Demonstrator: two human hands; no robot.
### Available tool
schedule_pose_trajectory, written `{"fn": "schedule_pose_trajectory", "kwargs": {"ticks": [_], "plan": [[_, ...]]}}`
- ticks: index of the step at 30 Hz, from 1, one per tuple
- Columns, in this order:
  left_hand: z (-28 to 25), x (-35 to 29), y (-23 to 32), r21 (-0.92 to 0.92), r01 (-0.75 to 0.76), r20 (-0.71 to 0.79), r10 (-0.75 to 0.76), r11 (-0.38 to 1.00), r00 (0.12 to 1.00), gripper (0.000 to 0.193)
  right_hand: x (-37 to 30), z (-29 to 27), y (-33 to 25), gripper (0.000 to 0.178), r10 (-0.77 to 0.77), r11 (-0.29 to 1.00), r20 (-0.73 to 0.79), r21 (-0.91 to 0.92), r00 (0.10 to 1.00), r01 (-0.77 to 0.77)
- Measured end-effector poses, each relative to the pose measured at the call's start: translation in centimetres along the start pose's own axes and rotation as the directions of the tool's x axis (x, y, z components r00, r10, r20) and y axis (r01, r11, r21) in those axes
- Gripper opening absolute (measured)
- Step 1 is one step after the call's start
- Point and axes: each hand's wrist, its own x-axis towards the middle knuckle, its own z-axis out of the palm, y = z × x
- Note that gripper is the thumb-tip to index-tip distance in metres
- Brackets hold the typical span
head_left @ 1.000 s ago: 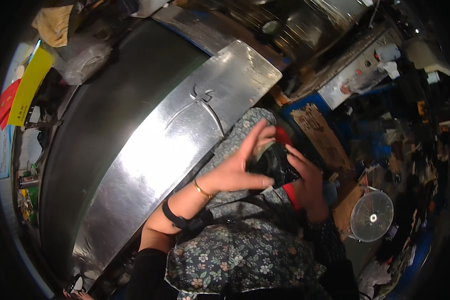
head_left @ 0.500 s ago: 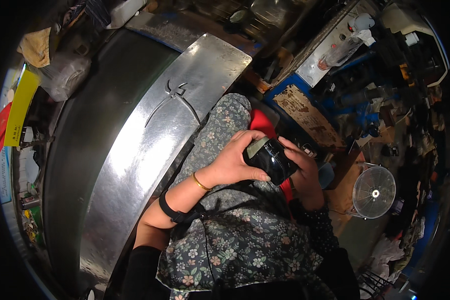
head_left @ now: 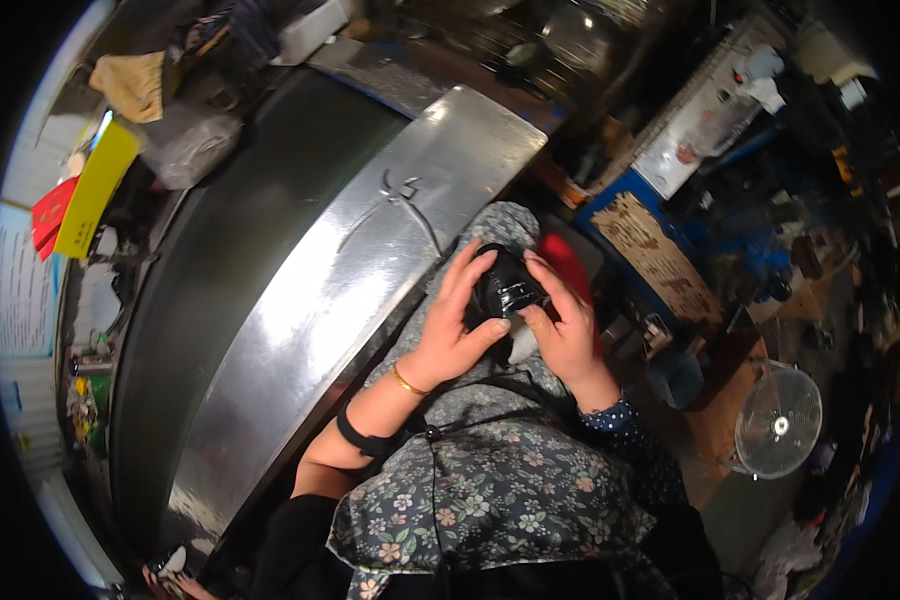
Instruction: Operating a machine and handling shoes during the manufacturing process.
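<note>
Over my lap, a glossy black rounded piece [head_left: 511,290] sits between my two hands; its exact kind cannot be made out. My left hand [head_left: 455,325] grips its left side, with the thumb at the lower edge. On its right side my right hand [head_left: 567,325] has its fingers curved along the edge and its thumb below. A pale patch [head_left: 521,346] shows just under the piece. Metal pincers [head_left: 408,205] with spread handles lie on the shiny metal ledge [head_left: 300,300] to the left, apart from both hands.
A dark belt [head_left: 230,220] runs along the ledge's far side. At the right stands a round fan [head_left: 779,426], near a bluish container [head_left: 676,378]. Another person's hand [head_left: 185,585] shows at the lower left. A blue-framed machine [head_left: 660,245] stands ahead right.
The black piece has been turned and tilted in my hands, its pale opening no longer facing up. My right hand has come round further into sight. The whole view has shifted a little.
</note>
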Motion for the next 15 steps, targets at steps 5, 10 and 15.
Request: {"fn": "schedule_pose_trajectory", "kwargs": {"ticks": [5,10,15], "plan": [[-0.1,-0.4,-2.0,0.051,0.030,-0.060,-0.027,0.998,0.998,0.078,-2.1,1.6,3.8,0.061,0.253,0.934,0.091,0.238,0.963,-0.268],[2.2,1.4,-2.7,0.025,0.057,-0.095,-0.055,0.998,0.994,0.087,-4.0,1.2,9.6,0.056,0.278,0.882,0.156,0.351,0.948,-0.316],[2.3,1.6,-4.9,-0.107,0.002,-0.186,-0.022,0.994,0.982,0.080,-1.3,1.7,5.8,0.054,0.395,0.870,0.149,0.255,0.906,-0.421]]}}
